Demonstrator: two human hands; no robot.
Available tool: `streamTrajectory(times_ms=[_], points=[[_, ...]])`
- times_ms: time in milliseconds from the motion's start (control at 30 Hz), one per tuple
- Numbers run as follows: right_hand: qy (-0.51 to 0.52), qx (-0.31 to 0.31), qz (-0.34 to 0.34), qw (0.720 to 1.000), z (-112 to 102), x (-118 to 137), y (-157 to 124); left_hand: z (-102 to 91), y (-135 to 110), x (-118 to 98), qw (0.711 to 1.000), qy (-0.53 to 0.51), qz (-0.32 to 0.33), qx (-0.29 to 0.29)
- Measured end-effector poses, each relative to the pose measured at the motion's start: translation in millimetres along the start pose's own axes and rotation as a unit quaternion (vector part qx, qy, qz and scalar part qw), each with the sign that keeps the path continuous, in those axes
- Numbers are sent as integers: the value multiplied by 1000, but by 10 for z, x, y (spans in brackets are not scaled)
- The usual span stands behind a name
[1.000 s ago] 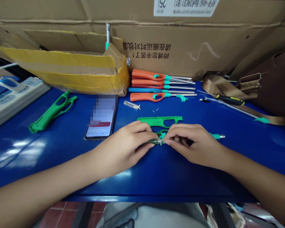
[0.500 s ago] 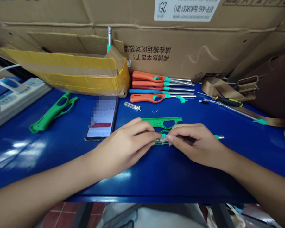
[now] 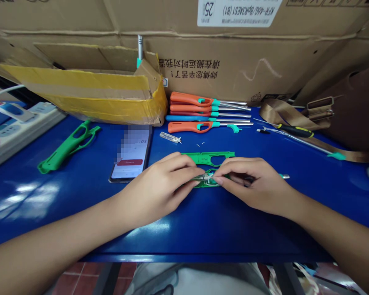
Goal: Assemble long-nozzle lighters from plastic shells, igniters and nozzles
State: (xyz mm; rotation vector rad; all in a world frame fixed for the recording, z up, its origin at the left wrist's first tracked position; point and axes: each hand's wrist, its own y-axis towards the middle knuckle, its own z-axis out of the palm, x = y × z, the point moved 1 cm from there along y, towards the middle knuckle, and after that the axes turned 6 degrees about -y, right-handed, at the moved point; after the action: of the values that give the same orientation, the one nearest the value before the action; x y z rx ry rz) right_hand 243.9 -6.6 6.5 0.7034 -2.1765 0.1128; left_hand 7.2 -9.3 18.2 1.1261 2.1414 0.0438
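My left hand (image 3: 169, 186) is closed, its fingertips around a clear lighter fuel tank (image 3: 198, 178) with a metal valve end. Opposite it, my right hand (image 3: 249, 178) pinches at a thin white wire (image 3: 208, 183) beside that valve; the fingers partly hide the grip. Below the fingertips lies an open green lighter shell half (image 3: 204, 185), partly covered by both hands. A second green shell half (image 3: 207, 158) rests just behind. From under my right hand, the tip of a metal lighter tube (image 3: 285, 176) sticks out to the right.
Assembled orange lighters (image 3: 189, 127) lie stacked at the back, with a clear tank (image 3: 170, 137) before them. A green shell (image 3: 66, 147), phone (image 3: 132, 155) and power strip (image 3: 24, 123) are left. A yellow-taped box (image 3: 110, 104) stands behind; a screwdriver (image 3: 295, 131) lies right.
The fingertips of both hands have shifted slightly, and more of the tank's metal valve and the white wire now shows between them. The view has moved a little.
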Motion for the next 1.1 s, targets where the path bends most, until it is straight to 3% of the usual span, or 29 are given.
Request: streamTrajectory(times_ms=[367, 733, 1100], points=[[18, 3, 6, 1000, 35, -22, 23, 44, -6, 6, 1000, -6, -6, -8], [-109, -35, -69, 991, -33, -5, 14, -89, -18, 52, 996, 15, -77, 49], [-186, 29, -67, 980, -10, -74, -54, -88, 10, 81, 989, 1, -123, 85]])
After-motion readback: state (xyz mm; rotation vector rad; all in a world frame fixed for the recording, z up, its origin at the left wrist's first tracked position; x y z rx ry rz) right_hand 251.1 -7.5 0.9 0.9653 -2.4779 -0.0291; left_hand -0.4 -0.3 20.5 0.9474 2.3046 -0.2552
